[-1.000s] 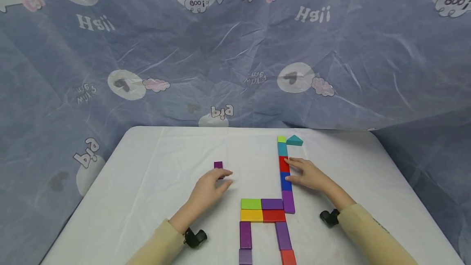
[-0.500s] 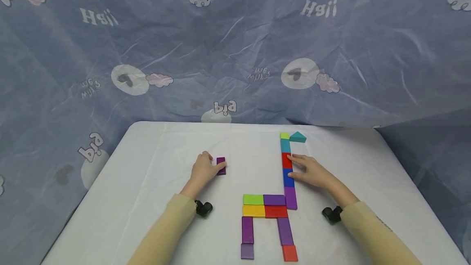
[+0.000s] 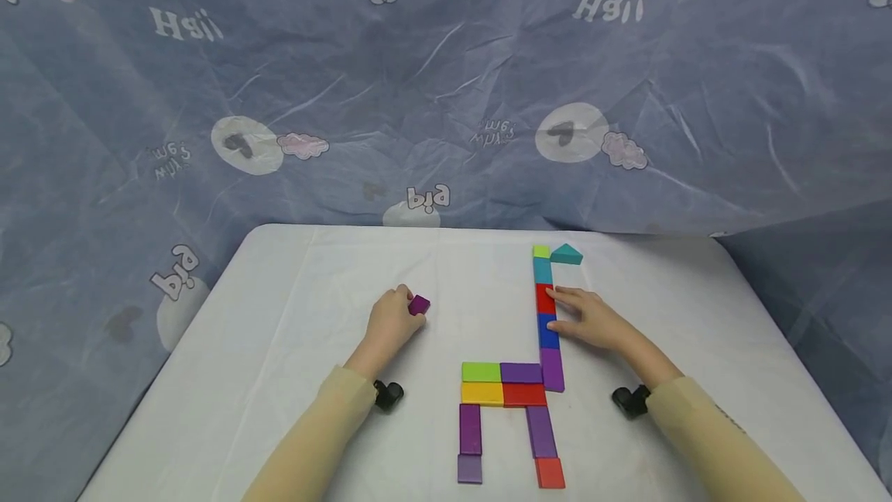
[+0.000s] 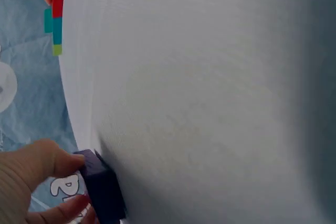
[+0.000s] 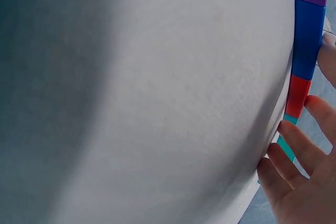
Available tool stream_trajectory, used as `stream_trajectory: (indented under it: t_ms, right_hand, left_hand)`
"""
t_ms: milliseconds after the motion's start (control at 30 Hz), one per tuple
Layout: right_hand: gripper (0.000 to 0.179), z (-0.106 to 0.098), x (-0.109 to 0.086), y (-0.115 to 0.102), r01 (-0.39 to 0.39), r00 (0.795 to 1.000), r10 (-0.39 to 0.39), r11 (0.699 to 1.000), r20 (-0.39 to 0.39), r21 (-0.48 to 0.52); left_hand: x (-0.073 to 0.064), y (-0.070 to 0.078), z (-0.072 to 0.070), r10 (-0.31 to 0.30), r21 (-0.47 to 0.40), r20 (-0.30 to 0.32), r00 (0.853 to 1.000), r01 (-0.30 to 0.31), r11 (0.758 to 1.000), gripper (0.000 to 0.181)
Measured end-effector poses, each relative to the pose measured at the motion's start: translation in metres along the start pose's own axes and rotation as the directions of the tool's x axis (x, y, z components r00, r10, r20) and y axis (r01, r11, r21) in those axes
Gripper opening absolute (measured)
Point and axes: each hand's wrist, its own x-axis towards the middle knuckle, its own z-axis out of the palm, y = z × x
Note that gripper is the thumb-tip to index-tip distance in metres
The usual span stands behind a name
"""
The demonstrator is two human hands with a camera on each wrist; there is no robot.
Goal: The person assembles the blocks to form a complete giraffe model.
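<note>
My left hand (image 3: 392,324) pinches a dark purple block (image 3: 420,305) between thumb and fingers at the left of the table; the left wrist view shows the purple block (image 4: 103,188) tilted in the grip. My right hand (image 3: 591,320) rests with spread, relaxed fingers at the right side of a column of blocks. Its fingertips are right at the red block (image 3: 545,299) and the blue block (image 3: 548,330). Above these lie a teal block (image 3: 543,270) and a small green block (image 3: 541,251), with a teal triangle (image 3: 567,255) beside the top. A purple block (image 3: 552,370) forms the column's base.
Joined to the column's foot are a lime block (image 3: 481,372), a violet block (image 3: 520,373), a yellow block (image 3: 482,393) and a red one. Two legs of purple, lilac and red blocks extend toward the front. A patterned curtain (image 3: 390,84) hangs behind the white table (image 3: 334,269).
My left hand has moved up and around the dark purple block, which it now pinches and has tilted off its flat position. My right hand has stayed by the column. The head view has shifted slightly.
</note>
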Motion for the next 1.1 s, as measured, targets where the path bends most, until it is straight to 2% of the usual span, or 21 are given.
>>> stream_trajectory:
  t_ms: [100, 233, 400, 533, 700, 867, 1100]
  right_hand:
    - [0.072, -0.001, 0.0, 0.0, 0.001, 1.0, -0.001, 1.0, -0.001, 0.003]
    - [0.073, -0.001, 0.0, 0.0, 0.005, 1.0, -0.005, 1.0, -0.001, -0.002]
    - [0.072, 0.0, 0.0, 0.0, 0.007, 1.0, -0.007, 1.0, -0.009, -0.001]
    - [0.073, 0.001, 0.0, 0.001, 0.01, 1.0, -0.01, 1.0, -0.01, -0.002]
    - [0.073, 0.001, 0.0, 0.001, 0.002, 1.0, -0.003, 1.0, -0.006, -0.003]
    - [0.074, 0.0, 0.001, 0.001, 0.004, 1.0, -0.004, 1.0, -0.001, -0.005]
    - [0.074, 0.0, 0.0, 0.002, 0.008, 1.0, -0.008, 1.0, -0.007, -0.004]
  left_hand:
    - [-0.005, 0.001, -0.003, 0.048, -0.017, -0.004, 0.999, -0.048, 0.999, 0.036]
    - [-0.018, 0.006, -0.009, 0.129, -0.035, 0.035, 0.991, -0.128, 0.991, 0.034]
    - [-0.042, 0.011, -0.011, 0.23, -0.018, 0.065, 0.971, -0.23, 0.973, 0.03]
    - [-0.061, 0.011, -0.009, 0.28, -0.006, 0.099, 0.955, -0.281, 0.96, 0.029]
    - [-0.077, 0.009, -0.003, 0.331, -0.007, 0.167, 0.929, -0.334, 0.942, 0.028]
    - [-0.084, 0.008, 0.001, 0.355, 0.005, 0.178, 0.918, -0.362, 0.932, 0.028]
    - [-0.083, 0.007, 0.004, 0.397, 0.019, 0.175, 0.901, -0.406, 0.914, 0.028]
